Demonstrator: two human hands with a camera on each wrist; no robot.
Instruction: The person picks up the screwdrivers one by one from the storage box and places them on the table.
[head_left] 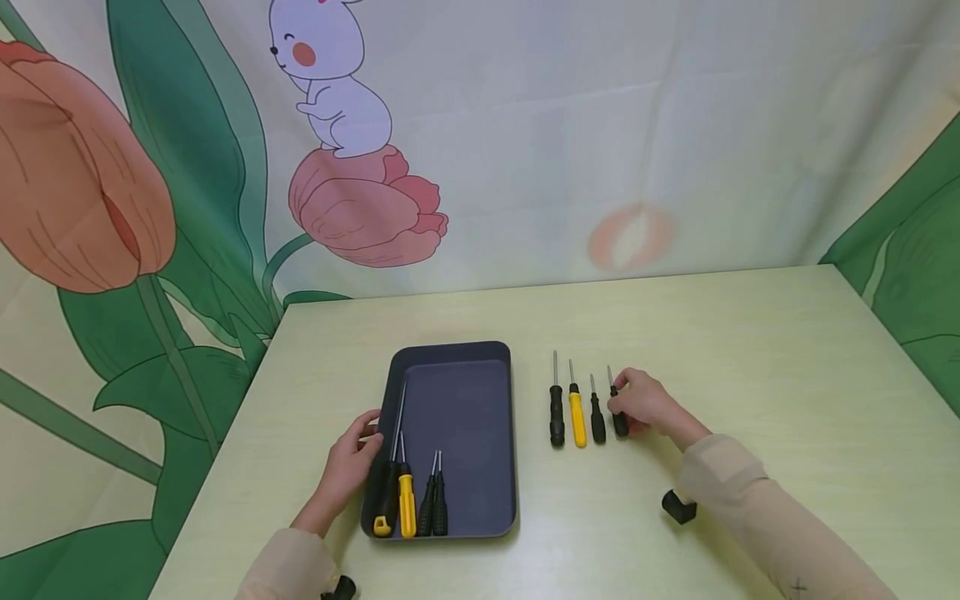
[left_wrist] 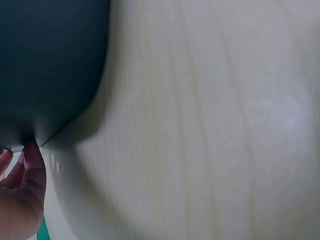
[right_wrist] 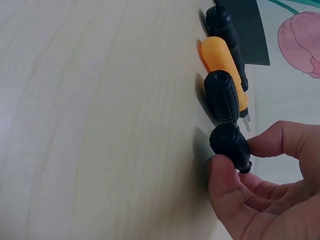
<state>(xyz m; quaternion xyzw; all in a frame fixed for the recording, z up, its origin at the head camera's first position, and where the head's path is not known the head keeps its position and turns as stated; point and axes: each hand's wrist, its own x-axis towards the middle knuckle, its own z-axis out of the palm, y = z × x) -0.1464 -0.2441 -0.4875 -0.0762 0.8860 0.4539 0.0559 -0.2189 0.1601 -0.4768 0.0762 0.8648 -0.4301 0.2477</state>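
A dark, shallow rectangular tray [head_left: 474,450] lies on the table, and my left hand [head_left: 345,463] holds its left rim. In the left wrist view, the fingers [left_wrist: 34,167] meet the tray's edge. To the right of the tray, my right hand [head_left: 649,404] pinches the handle of a small black screwdriver [right_wrist: 227,142] between thumb and fingers. This is the rightmost of a row, beside another small black screwdriver [head_left: 597,423], a yellow-handled screwdriver [head_left: 577,417] and a larger black one [head_left: 557,421]. All their tips point away from me.
Along the tray's left side lie a long black-and-yellow screwdriver [head_left: 389,496], a yellow-handled one [head_left: 407,504] and two small black ones side by side. The pale wooden table [head_left: 787,367] ends at a printed cloth backdrop [head_left: 525,167].
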